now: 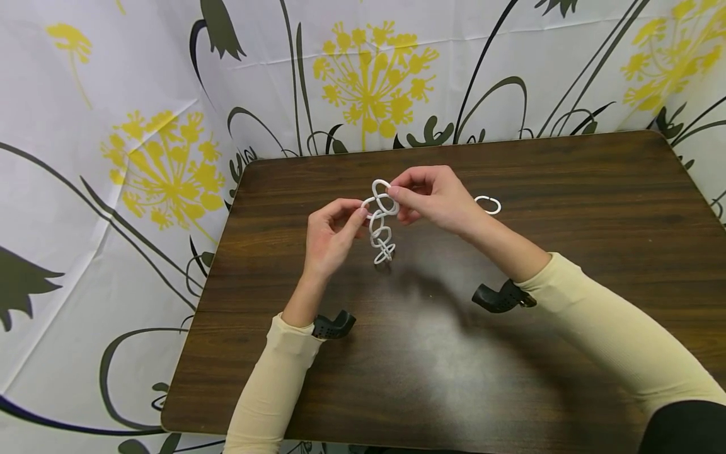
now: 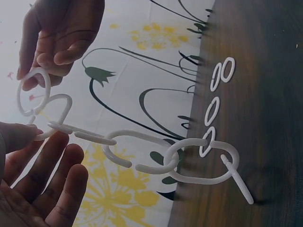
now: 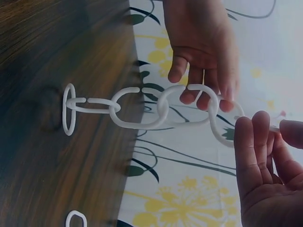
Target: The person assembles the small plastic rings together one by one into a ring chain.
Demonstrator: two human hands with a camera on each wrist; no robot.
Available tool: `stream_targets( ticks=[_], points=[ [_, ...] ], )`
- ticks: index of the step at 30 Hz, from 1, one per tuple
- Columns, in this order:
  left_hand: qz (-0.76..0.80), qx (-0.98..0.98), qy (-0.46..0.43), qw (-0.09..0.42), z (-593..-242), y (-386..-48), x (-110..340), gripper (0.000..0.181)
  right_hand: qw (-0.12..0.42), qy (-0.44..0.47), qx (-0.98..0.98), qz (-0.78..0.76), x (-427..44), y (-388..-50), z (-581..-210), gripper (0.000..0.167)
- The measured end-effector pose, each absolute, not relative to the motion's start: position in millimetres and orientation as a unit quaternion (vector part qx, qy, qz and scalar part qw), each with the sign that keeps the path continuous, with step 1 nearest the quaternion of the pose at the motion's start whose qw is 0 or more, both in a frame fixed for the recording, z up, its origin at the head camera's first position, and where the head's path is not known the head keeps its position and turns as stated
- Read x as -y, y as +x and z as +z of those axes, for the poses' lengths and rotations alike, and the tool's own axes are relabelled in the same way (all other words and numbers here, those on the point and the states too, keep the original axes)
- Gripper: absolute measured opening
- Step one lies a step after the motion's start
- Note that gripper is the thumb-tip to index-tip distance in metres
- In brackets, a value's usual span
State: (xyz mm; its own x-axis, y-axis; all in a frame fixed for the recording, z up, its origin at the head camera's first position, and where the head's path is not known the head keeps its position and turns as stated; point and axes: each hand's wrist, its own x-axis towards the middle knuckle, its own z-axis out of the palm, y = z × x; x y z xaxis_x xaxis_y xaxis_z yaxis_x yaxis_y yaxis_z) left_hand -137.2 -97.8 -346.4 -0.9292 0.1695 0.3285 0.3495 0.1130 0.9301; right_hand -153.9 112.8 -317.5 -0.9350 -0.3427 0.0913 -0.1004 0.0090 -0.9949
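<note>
A chain of white plastic links [image 2: 203, 180] hangs between the two hands, its lower end by the tabletop. My left hand [image 1: 329, 243] pinches a link near the top of this chain between thumb and fingertips. Just above it, my right hand [image 1: 433, 198] pinches a white link [image 2: 49, 90] that meets the upper end. Whether that link is hooked in cannot be told. Small gaps show in several links. In the right wrist view, the lowest link [image 3: 65, 109] is close to the wood, and the right-hand fingers partly hide the top of the chain.
Beyond the right wrist, a loose white link [image 1: 500, 205] lies on the brown wooden table [image 1: 601, 208]. Several loose links [image 2: 218, 111] lie in a row in the left wrist view. Behind the table hangs a white cloth [image 1: 272, 101] with yellow flowers.
</note>
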Motion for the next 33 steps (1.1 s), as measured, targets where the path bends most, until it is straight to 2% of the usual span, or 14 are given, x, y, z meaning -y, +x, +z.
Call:
stream_targets(
  ticks=[13,33],
  points=[
    [-0.636,0.746,-0.184,0.070,-347.4,-137.2,97.6,0.016,0.079,-0.179,-0.733,-0.652,-107.6,-153.3,-320.8,0.015],
    [-0.596,0.772,-0.196,0.104,-347.6,-134.6,94.3,0.011,0.086,-0.167,-0.745,-0.640,-106.7,-156.5,-324.2,0.019]
  ],
)
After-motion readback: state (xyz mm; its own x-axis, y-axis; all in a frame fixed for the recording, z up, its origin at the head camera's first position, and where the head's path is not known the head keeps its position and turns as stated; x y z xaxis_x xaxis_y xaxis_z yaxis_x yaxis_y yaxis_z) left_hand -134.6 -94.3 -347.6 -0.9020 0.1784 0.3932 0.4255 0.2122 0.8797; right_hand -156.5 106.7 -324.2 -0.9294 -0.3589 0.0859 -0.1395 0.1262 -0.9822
